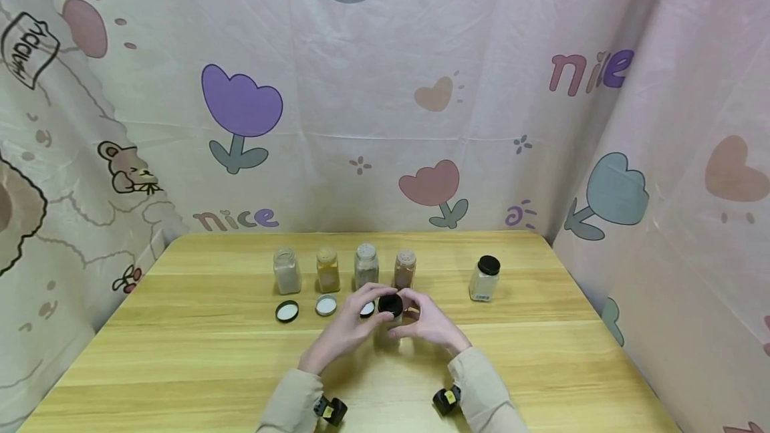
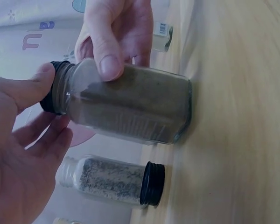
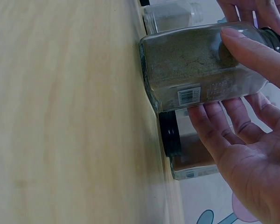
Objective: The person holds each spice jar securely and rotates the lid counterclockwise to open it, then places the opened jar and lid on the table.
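A square glass spice jar (image 2: 130,102) of grey-brown powder stands upright on the table, with a black screw lid (image 1: 391,305) on its neck. My left hand (image 1: 351,323) holds the lid, thumb on one side and fingers on the other. Lower down, my right hand (image 3: 252,135) grips the glass body between thumb and fingers, above a small barcode label (image 3: 189,96). Just behind the hands are a jar of dark speckled seasoning (image 2: 112,179) and a jar of reddish-brown powder (image 1: 405,266), both without lids.
Farther left stand uncapped jars of white (image 1: 287,277) and yellow (image 1: 328,277) contents. Lids lie in front of them: a black-rimmed one (image 1: 287,311) and a paler one (image 1: 326,305). A black-capped jar of pale contents (image 1: 484,282) stands at the right. Printed cloth (image 1: 361,85) hangs behind the table.
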Action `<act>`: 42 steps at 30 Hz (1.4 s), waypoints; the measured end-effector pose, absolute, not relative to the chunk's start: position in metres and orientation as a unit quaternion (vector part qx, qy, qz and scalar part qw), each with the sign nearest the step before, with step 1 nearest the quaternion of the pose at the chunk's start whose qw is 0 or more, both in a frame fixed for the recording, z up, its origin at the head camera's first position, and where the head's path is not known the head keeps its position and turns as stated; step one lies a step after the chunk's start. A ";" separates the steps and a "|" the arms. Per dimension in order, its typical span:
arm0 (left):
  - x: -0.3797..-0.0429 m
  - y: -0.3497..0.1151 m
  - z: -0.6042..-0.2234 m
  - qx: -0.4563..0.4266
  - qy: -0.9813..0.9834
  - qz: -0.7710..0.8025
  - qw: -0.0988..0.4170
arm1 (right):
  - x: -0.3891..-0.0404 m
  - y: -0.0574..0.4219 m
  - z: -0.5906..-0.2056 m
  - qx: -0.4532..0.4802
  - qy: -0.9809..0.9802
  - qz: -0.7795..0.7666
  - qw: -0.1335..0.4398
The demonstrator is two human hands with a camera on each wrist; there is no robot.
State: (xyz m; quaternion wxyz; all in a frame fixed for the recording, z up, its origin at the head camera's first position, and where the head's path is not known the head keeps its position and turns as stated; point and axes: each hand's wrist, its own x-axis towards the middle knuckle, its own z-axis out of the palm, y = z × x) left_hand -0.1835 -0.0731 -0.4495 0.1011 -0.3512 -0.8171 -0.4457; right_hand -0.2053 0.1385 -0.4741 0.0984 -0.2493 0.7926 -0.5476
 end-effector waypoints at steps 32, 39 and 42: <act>-0.184 -0.072 -0.451 -0.357 -0.806 -0.461 0.097 | -0.204 0.139 -0.474 -0.241 0.790 -0.554 0.106; -0.183 -0.080 -0.447 -0.384 -0.800 -0.459 0.045 | -0.205 0.140 -0.474 -0.245 0.791 -0.551 0.106; -0.184 -0.078 -0.447 -0.377 -0.806 -0.454 0.056 | -0.205 0.140 -0.474 -0.246 0.790 -0.551 0.106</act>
